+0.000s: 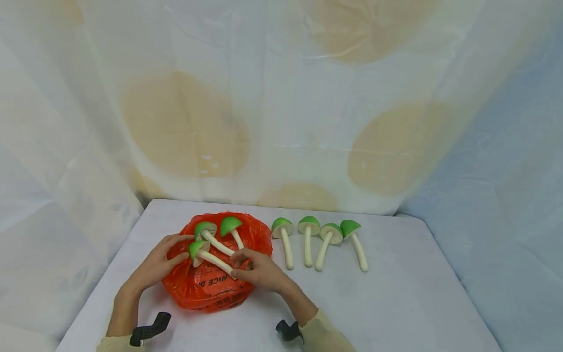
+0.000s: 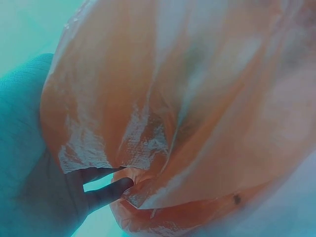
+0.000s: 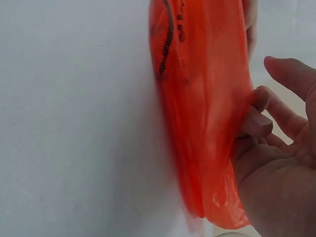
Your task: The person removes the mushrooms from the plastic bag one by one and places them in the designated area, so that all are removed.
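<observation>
Three toy mushrooms with green caps lie on the red plastic bag (image 1: 206,283), which spreads over the left half of the desk (image 1: 409,293), reaching toward its far edge. The nearest mushroom (image 1: 215,260) and the middle mushroom (image 1: 215,241) lie aslant, caps toward the left edge; the farthest mushroom (image 1: 230,225) points its cap toward the far edge. Whether they sit inside the bag's mouth or on its folds, I cannot tell.

The left hand (image 1: 160,261) is at the cap ends, thumb and forefinger apart, a fairly wide grip; its wrist view shows fingers at the edge of the film. The right hand (image 1: 261,269) is at the stem ends with bent fingers against the bag; whether its grip pinches a stem or the film, I cannot tell.

Steadying these mushrooms well probably calls for supporting cap and stem together, with light fingertips. The film looks thin and loose, so a dragging finger could shift the whole heap.

Beyond the bag, toward the right edge, four loose mushrooms (image 1: 308,242) lie in a row, caps toward the far edge. Behind that edge hangs a pale sheet (image 1: 281,112) with tan spots.
</observation>
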{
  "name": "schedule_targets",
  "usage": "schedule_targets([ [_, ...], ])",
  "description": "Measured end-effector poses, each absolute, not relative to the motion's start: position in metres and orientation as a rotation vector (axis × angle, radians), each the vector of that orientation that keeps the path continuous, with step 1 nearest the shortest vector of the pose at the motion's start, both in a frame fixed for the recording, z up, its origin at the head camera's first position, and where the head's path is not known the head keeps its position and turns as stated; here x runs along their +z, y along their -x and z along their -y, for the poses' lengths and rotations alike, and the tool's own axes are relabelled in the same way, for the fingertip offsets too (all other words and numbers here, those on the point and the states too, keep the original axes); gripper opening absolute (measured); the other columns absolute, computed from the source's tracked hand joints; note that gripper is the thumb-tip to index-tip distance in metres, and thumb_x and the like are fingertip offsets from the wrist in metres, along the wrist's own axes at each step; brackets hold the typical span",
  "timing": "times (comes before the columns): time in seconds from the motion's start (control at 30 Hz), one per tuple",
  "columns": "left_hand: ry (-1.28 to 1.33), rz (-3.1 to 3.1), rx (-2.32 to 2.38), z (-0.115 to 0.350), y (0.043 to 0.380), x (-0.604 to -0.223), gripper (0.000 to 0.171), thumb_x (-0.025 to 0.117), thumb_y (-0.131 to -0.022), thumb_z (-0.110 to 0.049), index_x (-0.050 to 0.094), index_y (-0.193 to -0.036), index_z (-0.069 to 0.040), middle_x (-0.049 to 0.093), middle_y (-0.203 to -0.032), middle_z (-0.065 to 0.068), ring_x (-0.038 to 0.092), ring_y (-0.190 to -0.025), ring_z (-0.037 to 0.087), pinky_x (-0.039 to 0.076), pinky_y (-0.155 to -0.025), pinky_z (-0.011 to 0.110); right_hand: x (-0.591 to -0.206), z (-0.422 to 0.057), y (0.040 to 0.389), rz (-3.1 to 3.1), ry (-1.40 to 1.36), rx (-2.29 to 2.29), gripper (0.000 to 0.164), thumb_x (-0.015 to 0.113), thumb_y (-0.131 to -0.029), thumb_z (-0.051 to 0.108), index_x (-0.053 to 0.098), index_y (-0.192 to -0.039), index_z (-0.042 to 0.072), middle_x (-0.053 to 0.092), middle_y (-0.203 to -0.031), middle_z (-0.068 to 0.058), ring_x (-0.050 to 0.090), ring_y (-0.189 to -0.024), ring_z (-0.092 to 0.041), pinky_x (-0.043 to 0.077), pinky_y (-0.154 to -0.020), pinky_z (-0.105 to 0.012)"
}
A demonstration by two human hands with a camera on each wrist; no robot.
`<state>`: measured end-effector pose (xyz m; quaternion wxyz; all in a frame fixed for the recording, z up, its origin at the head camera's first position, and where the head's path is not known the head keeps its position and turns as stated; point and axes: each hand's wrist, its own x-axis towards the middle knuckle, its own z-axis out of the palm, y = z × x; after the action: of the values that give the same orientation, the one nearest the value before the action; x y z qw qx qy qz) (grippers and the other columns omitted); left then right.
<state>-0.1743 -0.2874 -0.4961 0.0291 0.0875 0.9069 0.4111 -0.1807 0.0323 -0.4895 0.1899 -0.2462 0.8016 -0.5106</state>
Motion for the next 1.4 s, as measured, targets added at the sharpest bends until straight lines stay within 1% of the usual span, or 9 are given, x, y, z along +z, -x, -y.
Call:
schedule_targets([
  [0.13, -0.268, -2.799, 1.264, 0.287, 0.174, -0.496, 0.046, 0.063, -0.099, -0.033, 0.054, -0.143, -0.02, 0.044, -0.147, 0.018, 0.039, -0.137, 0.045, 0.045, -0.098, 0.07, -0.497, -0.03, 0.183, -2.283, 0.672, -1.389, 0.037, 0.073, -0.093, 0.029, 0.065, -0.126, 0.016, 0.064, -0.099, 0.011, 0.058, -0.075, -0.011, 0.05, -0.064, -0.02],
  [0.37, -0.27, -2.803, 1.262, 0.287, 0.172, -0.494, 0.046, 0.063, -0.1, -0.033, 0.054, -0.143, -0.019, 0.044, -0.147, 0.017, 0.039, -0.136, 0.045, 0.045, -0.098, 0.069, -0.505, -0.027, 0.183, -2.325, 0.674, -1.32, 0.037, 0.072, -0.093, 0.03, 0.065, -0.127, 0.017, 0.066, -0.108, 0.007, 0.057, -0.081, -0.007, 0.051, -0.068, -0.021],
  [0.43, -0.265, -2.802, 1.262, 0.287, 0.172, -0.494, 0.046, 0.063, -0.1, -0.033, 0.054, -0.143, -0.019, 0.044, -0.147, 0.018, 0.039, -0.137, 0.045, 0.045, -0.098, 0.069, -0.505, -0.026, 0.183, -2.33, 0.668, -1.309, 0.036, 0.072, -0.093, 0.03, 0.065, -0.127, 0.018, 0.066, -0.109, 0.008, 0.057, -0.082, -0.006, 0.051, -0.069, -0.021],
  [0.63, -0.261, -2.797, 1.268, 0.288, 0.174, -0.496, 0.045, 0.063, -0.1, -0.032, 0.054, -0.143, -0.02, 0.043, -0.147, 0.018, 0.039, -0.137, 0.045, 0.045, -0.098, 0.069, -0.507, -0.022, 0.185, -2.335, 0.64, -1.263, 0.032, 0.072, -0.092, 0.03, 0.066, -0.123, 0.025, 0.065, -0.105, 0.015, 0.058, -0.088, -0.004, 0.051, -0.074, -0.022],
  [0.87, -0.259, -2.786, 1.284, 0.288, 0.175, -0.497, 0.045, 0.063, -0.1, -0.033, 0.054, -0.142, -0.021, 0.043, -0.148, 0.017, 0.037, -0.138, 0.044, 0.043, -0.099, 0.07, -0.51, -0.016, 0.189, -2.34, 0.614, -1.267, 0.025, 0.074, -0.092, 0.028, 0.066, -0.116, 0.029, 0.065, -0.1, 0.013, 0.059, -0.09, -0.003, 0.052, -0.078, -0.023],
  [1.13, -0.274, -2.783, 1.291, 0.286, 0.175, -0.497, 0.046, 0.063, -0.1, -0.033, 0.054, -0.142, -0.02, 0.044, -0.147, 0.017, 0.038, -0.138, 0.044, 0.041, -0.1, 0.072, -0.507, -0.01, 0.19, -2.36, 0.59, -1.259, 0.03, 0.076, -0.09, 0.027, 0.067, -0.118, 0.023, 0.065, -0.101, 0.015, 0.059, -0.093, -0.005, 0.052, -0.083, -0.026],
  [1.2, -0.273, -2.783, 1.29, 0.286, 0.175, -0.497, 0.045, 0.063, -0.1, -0.033, 0.054, -0.142, -0.02, 0.044, -0.147, 0.017, 0.038, -0.138, 0.043, 0.04, -0.101, 0.072, -0.508, -0.008, 0.19, -2.371, 0.572, -1.254, 0.03, 0.078, -0.089, 0.026, 0.067, -0.116, 0.023, 0.064, -0.1, 0.015, 0.059, -0.092, -0.005, 0.051, -0.084, -0.026],
  [1.27, -0.269, -2.781, 1.288, 0.286, 0.175, -0.497, 0.045, 0.063, -0.1, -0.032, 0.054, -0.142, -0.021, 0.044, -0.148, 0.016, 0.038, -0.138, 0.043, 0.04, -0.101, 0.072, -0.511, -0.006, 0.19, -2.384, 0.563, -1.253, 0.029, 0.079, -0.088, 0.025, 0.067, -0.115, 0.023, 0.064, -0.097, 0.015, 0.058, -0.09, -0.005, 0.051, -0.082, -0.025],
  [1.4, -0.261, -2.778, 1.288, 0.285, 0.174, -0.497, 0.045, 0.063, -0.1, -0.032, 0.054, -0.142, -0.021, 0.044, -0.148, 0.016, 0.038, -0.138, 0.043, 0.041, -0.101, 0.072, -0.514, -0.004, 0.19, -2.403, 0.565, -1.261, 0.025, 0.079, -0.088, 0.021, 0.066, -0.11, 0.022, 0.063, -0.09, 0.012, 0.057, -0.082, -0.004, 0.05, -0.075, -0.022],
])
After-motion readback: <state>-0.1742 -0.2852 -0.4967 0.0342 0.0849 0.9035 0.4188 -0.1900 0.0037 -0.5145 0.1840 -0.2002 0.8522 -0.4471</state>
